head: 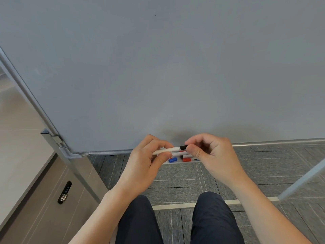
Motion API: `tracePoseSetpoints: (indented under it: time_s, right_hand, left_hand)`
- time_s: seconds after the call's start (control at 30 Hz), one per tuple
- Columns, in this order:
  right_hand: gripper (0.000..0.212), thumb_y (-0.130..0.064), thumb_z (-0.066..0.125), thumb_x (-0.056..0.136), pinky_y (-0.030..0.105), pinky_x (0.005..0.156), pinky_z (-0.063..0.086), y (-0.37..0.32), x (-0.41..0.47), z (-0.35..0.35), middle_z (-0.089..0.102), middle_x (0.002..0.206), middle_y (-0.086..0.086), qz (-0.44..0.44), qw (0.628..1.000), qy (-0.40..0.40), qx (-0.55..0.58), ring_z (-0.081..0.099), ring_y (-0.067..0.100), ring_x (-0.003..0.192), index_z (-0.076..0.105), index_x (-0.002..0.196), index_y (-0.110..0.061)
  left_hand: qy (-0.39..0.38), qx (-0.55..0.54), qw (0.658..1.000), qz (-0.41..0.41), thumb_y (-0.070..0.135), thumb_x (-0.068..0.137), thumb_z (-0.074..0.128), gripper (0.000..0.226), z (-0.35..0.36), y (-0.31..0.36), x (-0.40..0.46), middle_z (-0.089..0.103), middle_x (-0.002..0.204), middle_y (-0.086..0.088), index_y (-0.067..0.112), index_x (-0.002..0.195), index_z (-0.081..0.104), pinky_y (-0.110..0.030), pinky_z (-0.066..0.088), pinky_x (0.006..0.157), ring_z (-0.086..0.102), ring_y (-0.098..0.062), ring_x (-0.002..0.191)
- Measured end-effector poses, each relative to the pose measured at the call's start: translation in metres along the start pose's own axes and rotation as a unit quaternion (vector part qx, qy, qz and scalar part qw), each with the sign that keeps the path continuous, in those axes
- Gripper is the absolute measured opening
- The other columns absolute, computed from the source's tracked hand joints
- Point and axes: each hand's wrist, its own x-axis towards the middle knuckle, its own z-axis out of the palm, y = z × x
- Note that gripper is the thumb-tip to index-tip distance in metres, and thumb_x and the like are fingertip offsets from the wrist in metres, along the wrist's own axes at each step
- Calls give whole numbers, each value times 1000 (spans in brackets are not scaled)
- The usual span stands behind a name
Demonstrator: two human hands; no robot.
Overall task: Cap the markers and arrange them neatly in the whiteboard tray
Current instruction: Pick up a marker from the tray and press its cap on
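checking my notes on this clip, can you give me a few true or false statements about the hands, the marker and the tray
1. The left hand holds the white barrel of a marker. True.
2. The cap under the right hand's fingertips is red. False: it is a black cap at the marker's end.
3. A blue cap and a red cap lie in the tray below the hands. True.
4. The marker is held upright. False: it lies roughly level between the two hands.
5. The whiteboard is covered in writing. False: its surface looks blank apart from a tiny dark speck.
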Motion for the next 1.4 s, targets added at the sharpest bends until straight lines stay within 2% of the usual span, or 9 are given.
tracePoseSetpoints:
  time_s: [0.17,0.3,0.5,0.63,0.8,0.93,1.1,1.27,1.4]
  right_hand:
    - [6,-25,71,83,10,50,38,2,2,-1,66,61,-12,4,998,-21,-58,51,1,52,71,78,-28]
    - [11,-34,64,84,13,48,36,2,1,-1,68,64,-13,-9,995,-48,-87,49,3,50,66,73,-32]
    - [29,-56,63,77,16,50,37,5,-3,-1,70,69,-1,-50,995,-61,-56,53,11,54,68,79,-28]
    - [39,-70,61,71,16,53,40,4,-3,0,71,73,3,-63,996,-54,-15,56,7,56,67,81,-33]
    - [24,-58,69,73,45,65,55,0,-5,-2,72,78,6,-74,996,-50,1,69,29,73,69,80,-35]
    - [11,-42,68,76,27,57,48,-5,-5,-3,72,73,-4,-77,992,-61,-74,63,19,63,68,78,-31]
    - [15,-50,59,81,39,54,47,-3,-8,-2,71,68,-9,-60,986,-115,-102,61,28,59,61,72,-38]
    - [32,-57,39,93,14,49,40,-5,-9,-2,62,56,-15,-129,957,-170,-195,58,9,50,55,72,-39]
    - [26,-43,38,99,18,46,32,-14,-10,-3,49,52,-16,-173,937,-164,-255,47,11,45,48,75,-38]
  left_hand:
    - [-21,24,999,2,27,92,59,13,0,-1,-2,54,83,14,24,104,64,-13,38,59,52,-15,67]
    - [-76,65,994,42,45,94,50,29,-3,-3,-1,52,75,21,20,98,66,-12,37,58,52,-10,66]
    - [-125,29,992,5,50,91,43,35,-14,0,1,44,49,11,26,80,66,-17,29,44,37,-8,43]
    - [-129,-1,992,-8,55,93,38,40,-13,1,-2,45,51,-1,28,74,60,-29,33,45,37,-18,44]
    - [-142,-14,990,-12,54,95,38,41,-15,5,-2,45,54,-4,27,72,58,-24,33,47,36,-14,46]
    - [-142,51,988,31,52,95,40,35,-20,5,0,39,47,11,31,74,58,-16,29,45,36,-9,41]
    - [-158,134,974,89,52,94,36,35,-25,6,0,44,55,13,27,80,57,-16,32,49,43,-10,50]
    - [-153,191,960,140,56,97,27,49,-25,5,-1,41,57,10,19,75,51,-23,31,48,41,-16,52]
    - [-123,193,959,170,49,99,29,45,-27,10,-3,35,55,12,18,73,49,-23,30,44,36,-16,47]
